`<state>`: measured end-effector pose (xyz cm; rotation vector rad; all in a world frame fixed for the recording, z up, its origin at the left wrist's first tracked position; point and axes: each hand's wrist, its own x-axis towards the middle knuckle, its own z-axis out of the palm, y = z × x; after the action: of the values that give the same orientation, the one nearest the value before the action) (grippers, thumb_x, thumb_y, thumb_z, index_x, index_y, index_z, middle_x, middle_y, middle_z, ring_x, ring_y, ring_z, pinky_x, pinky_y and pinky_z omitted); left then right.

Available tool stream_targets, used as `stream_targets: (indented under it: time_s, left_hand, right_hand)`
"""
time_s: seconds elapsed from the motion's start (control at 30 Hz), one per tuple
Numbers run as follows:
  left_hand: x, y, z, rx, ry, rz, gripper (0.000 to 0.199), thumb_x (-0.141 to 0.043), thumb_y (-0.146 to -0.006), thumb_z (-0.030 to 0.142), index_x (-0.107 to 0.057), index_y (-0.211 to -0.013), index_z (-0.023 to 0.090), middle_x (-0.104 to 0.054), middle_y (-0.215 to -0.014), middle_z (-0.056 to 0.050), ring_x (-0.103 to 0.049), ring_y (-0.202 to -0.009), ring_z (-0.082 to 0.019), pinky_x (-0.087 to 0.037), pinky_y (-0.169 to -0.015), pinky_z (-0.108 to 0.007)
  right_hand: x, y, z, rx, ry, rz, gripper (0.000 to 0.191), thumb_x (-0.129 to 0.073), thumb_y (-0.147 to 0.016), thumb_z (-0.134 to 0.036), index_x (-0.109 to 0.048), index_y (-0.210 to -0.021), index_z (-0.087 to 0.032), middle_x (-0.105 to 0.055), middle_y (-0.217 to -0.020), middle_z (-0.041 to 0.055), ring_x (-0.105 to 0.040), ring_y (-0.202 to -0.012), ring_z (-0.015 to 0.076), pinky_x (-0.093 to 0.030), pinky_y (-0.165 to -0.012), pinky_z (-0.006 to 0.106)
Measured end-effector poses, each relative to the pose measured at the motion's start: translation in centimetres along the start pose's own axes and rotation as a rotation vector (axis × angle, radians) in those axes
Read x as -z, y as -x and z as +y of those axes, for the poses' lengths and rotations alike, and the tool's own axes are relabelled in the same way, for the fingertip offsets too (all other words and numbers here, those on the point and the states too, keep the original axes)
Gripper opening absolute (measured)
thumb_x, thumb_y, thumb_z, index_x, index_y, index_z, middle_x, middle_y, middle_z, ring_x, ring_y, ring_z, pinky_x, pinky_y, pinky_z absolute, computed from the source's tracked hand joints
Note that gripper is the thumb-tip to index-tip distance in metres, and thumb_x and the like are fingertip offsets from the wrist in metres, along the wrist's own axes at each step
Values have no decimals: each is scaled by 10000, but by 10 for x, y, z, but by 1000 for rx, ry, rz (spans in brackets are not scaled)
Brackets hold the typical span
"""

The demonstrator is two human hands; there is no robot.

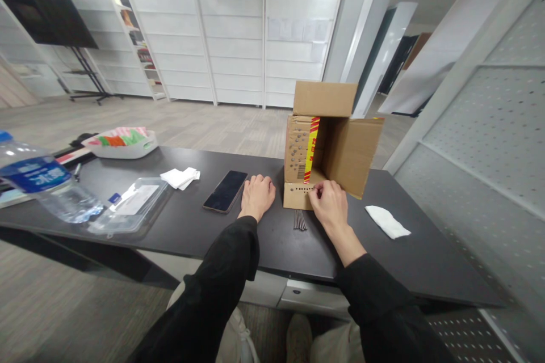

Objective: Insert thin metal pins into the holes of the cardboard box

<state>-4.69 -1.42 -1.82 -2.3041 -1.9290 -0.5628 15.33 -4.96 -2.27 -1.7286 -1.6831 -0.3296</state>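
My right hand (331, 204) is at the lower flap of an open cardboard box (298, 150). Its thumb and forefinger are pinched together against the front of that flap (294, 198), beside a row of small dark holes or nail heads. Whatever the pinch holds is too small to make out. Several nails (300, 220) lie side by side on the table just below the flap. Left of the box, my left hand (258, 195) rests on the tabletop, holding nothing, its fingers loosely bent and near a black phone (225, 191). Grey round spots cover the box's left panel, beside a yellow-and-red tape strip (312, 150).
The dark table (264, 249) also bears a folded white tissue (387, 222) at right and white tissues (180, 178) at left. Farther left are a clear plastic case (131, 204), a water bottle (46, 181) and a white basket (123, 147). A perforated panel (481, 170) borders the right side.
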Motion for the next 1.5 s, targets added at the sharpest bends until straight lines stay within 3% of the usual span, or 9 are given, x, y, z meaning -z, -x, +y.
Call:
stream_targets:
  time_s: [1.5]
  left_hand:
    - [-1,1,-1,-18,-15,24,268,-393,-967,290,-646,-973,202,-650,-1016,-95,-549,-1026,-245,-391,-868,-381]
  right_hand:
    - [6,-4,-9,-92,57,-50,109,-509,-828,-220,-607,-821,-172,-653,-837,79,-554,-747,202,-334,-687,307]
